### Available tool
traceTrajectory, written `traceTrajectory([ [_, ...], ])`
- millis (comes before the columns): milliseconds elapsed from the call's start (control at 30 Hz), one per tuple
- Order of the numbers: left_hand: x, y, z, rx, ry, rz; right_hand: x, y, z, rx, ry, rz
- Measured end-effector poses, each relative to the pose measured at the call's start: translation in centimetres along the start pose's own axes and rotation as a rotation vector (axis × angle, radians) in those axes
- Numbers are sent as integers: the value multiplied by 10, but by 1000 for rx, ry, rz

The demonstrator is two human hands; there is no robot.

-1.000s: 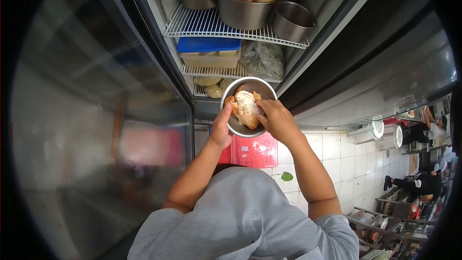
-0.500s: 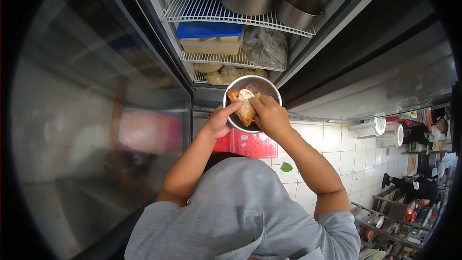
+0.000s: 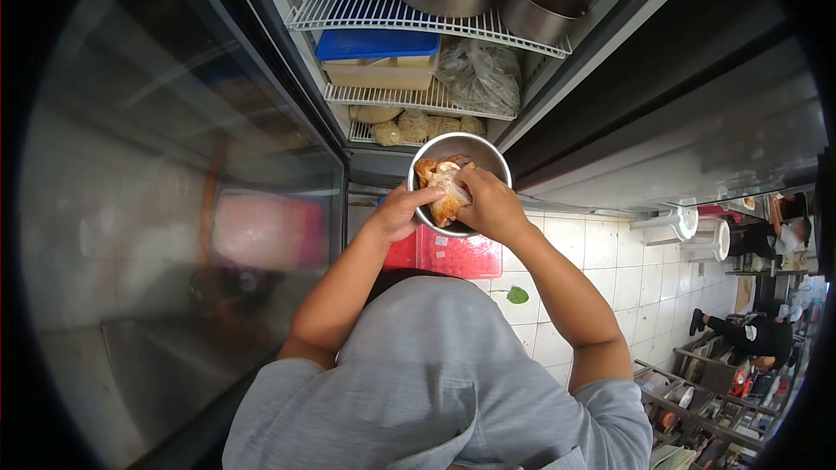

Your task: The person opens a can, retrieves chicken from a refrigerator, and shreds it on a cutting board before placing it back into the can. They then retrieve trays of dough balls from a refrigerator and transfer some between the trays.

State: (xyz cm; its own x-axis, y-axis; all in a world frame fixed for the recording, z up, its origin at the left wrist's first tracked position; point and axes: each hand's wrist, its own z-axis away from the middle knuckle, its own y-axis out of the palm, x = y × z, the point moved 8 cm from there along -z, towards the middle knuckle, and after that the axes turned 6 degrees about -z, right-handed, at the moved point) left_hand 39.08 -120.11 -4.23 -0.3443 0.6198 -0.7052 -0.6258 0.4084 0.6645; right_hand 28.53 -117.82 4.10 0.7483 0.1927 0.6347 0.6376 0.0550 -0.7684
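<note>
Beside the red box [image 3: 475, 263], a green leaf [image 3: 517, 295] on tiles [image 3: 566, 244].

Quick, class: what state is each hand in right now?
Left hand: holding the metal bowl, thumb inside.
Right hand: fingers closed on the meat.

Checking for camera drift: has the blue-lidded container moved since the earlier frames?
No. The blue-lidded container keeps its place on the wire shelf, left of the plastic bag; they only appear higher together.
</note>
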Motion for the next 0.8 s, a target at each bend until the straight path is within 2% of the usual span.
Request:
traceTrajectory([
  [200,6,-8,-5,10,17,24,10,-3,3,-159,-59,29],
  [400,7,-13,-4,-1,10,52,21,1,4,-148,-242,31],
  [800,10,-2,-4,51,-13,-14,-2,16,-7,-159,-95,43],
])
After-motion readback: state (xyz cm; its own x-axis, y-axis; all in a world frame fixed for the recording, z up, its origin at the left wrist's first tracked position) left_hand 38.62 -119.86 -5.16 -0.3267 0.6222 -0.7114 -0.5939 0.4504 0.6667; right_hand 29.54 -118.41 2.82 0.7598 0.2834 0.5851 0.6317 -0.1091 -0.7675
